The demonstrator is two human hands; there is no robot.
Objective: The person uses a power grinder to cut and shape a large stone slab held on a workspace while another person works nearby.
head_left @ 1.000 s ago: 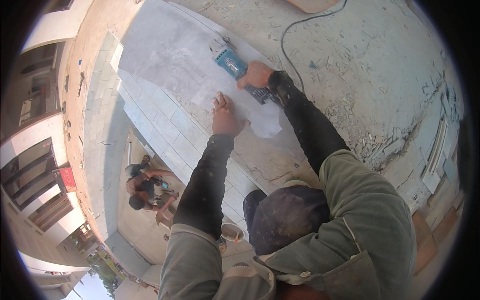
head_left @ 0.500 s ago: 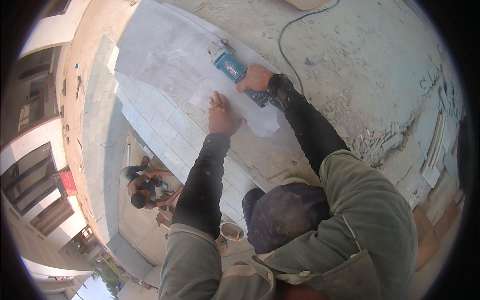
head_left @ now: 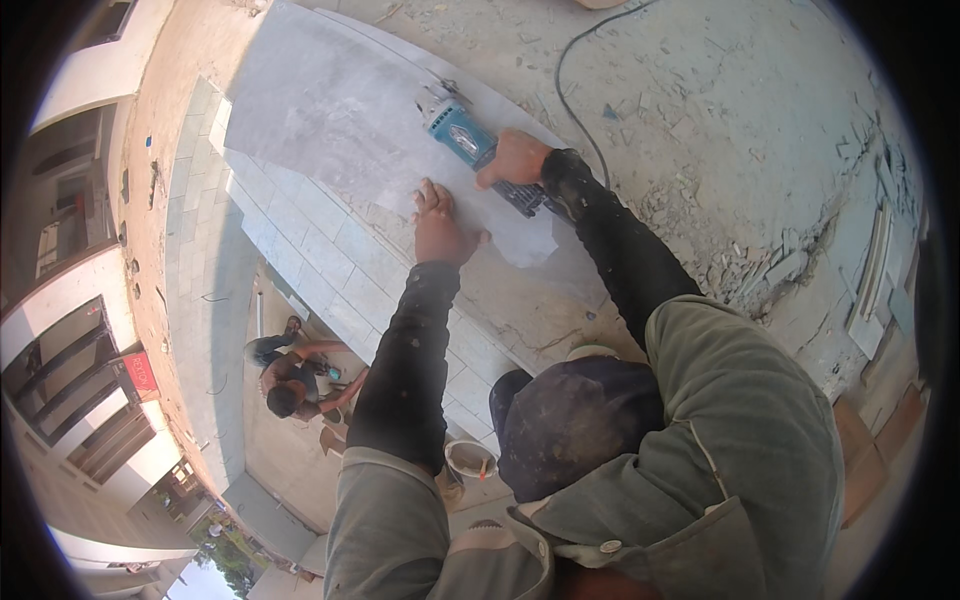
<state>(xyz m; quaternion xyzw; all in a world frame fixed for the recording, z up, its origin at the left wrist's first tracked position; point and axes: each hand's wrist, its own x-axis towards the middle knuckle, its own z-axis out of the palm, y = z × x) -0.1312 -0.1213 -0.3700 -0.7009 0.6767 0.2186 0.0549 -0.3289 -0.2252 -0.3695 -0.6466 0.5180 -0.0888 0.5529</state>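
Observation:
A teal angle grinder (head_left: 460, 137) with a metal head and black rear end lies across a large grey tile (head_left: 310, 110), near its right edge. My right hand (head_left: 515, 158) is wrapped round the grinder's body. A narrow line runs along the tile's far right edge toward the grinder's head; the disc itself is hard to make out. On the tile's near part, left of the grinder, my left hand (head_left: 442, 228) rests with its fingers stretched out, holding nothing. Pale dust hazes the tile around both hands.
A black cord (head_left: 563, 75) curves over the dusty ground right of the grinder. Broken tile pieces (head_left: 785, 268) lie at the right. Paved tiles (head_left: 330, 262) run along the left. A co-worker (head_left: 290, 385) crouches lower down at left. A bucket (head_left: 470, 459) stands near my knee.
The whole view has shifted slightly. The grinder and my right hand have edged a little right, away from my left hand. Both hands keep their hold and pose.

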